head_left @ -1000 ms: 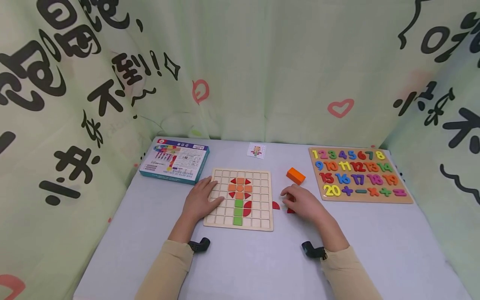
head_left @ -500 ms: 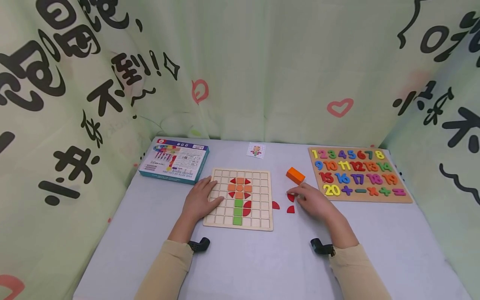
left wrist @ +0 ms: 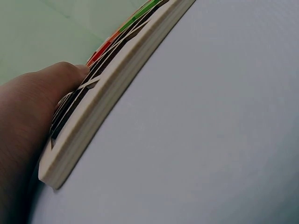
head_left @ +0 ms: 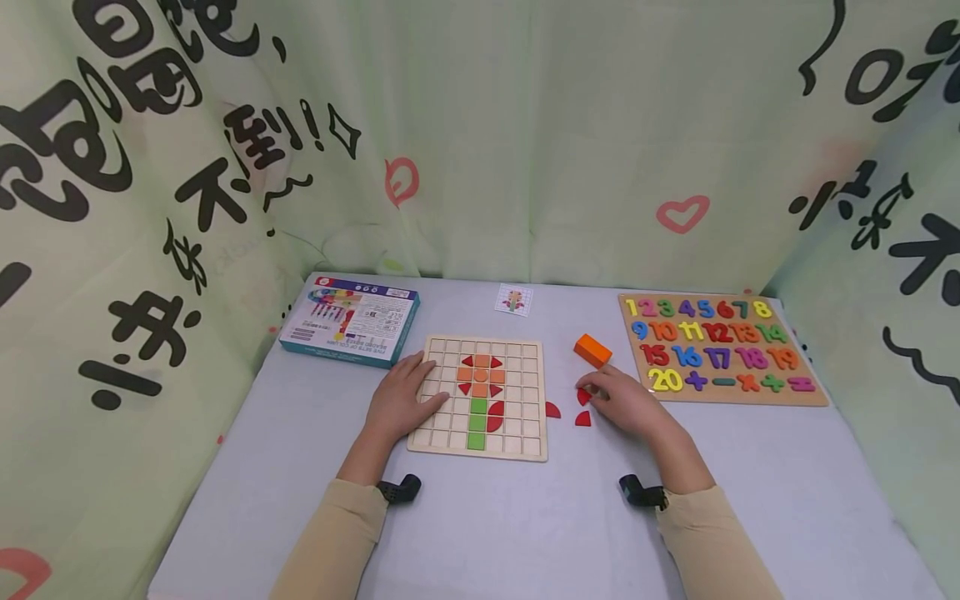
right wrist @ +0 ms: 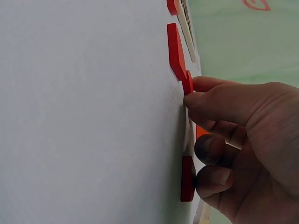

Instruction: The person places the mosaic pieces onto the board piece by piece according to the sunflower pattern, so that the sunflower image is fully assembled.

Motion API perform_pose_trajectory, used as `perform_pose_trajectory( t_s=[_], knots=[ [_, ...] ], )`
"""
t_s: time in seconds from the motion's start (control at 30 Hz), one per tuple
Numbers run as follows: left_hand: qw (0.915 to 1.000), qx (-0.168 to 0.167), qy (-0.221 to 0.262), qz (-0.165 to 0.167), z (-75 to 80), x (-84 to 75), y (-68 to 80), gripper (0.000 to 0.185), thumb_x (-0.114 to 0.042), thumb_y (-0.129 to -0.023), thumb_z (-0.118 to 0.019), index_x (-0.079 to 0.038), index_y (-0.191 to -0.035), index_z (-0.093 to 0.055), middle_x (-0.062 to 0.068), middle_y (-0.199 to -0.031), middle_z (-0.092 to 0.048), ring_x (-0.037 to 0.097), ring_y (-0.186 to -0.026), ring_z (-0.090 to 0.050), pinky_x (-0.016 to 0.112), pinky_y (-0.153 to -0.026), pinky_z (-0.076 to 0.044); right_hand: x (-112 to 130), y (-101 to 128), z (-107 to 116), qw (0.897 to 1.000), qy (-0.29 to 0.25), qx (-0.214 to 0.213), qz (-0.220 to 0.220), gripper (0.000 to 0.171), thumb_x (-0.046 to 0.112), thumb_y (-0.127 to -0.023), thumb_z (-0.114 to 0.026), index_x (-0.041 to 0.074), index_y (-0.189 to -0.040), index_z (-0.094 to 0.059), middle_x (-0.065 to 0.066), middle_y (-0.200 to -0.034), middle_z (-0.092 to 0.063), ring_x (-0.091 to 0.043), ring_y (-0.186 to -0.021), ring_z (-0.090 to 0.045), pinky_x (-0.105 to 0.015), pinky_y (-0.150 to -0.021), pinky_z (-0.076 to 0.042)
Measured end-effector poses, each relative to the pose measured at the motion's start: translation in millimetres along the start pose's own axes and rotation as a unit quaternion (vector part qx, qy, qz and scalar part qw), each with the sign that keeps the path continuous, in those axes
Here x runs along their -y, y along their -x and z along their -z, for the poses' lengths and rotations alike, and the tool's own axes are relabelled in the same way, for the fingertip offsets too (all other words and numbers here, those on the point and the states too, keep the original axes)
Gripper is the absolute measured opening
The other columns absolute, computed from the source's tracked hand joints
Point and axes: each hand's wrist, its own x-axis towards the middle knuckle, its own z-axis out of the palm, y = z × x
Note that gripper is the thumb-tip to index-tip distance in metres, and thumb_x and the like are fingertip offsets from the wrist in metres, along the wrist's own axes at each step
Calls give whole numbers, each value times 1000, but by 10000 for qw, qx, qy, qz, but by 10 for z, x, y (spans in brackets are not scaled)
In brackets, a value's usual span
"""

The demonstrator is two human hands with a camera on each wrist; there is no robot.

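two hands at work: left hand (head_left: 401,402) lies flat, fingers spread on the grid board (head_left: 525,433); right hand (head_left: 630,402) pinches a red piece (head_left: 582,396) beside it

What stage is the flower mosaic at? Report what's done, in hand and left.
Done: on the grid board, an orange bloom with red petal pieces and a green stem with one red leaf sit in place. In hand: the right hand touches a red piece on the table, while the left hand rests on the board. Left: two more red pieces and an orange block lie loose.
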Motion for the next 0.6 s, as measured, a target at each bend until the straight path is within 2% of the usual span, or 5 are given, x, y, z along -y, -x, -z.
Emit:
perform_pose_trajectory(
  t_s=[0.33,0.6],
  knots=[
    [10000,20,25,27,15,-16,8,74,-62,-90,-56,-19,-149,-45,6,-160,-35,28,-148,-32,49,-119,-35,-21,-1,4,10000,19,-9,-79,28,16,-92,-68,19,-120,-66,-4,-104,-61,-22,-96,-56,-42,-87,-58],
    [9999,109,45,116,25,-28,10,76,-63,-89,-56,-20,-150,-44,5,-161,-34,27,-149,-30,49,-119,-34,-93,84,93,9998,-172,-36,-100,29,17,-92,-67,17,-122,-66,-6,-108,-62,-24,-100,-57,-46,-90,-58]
  ],
)
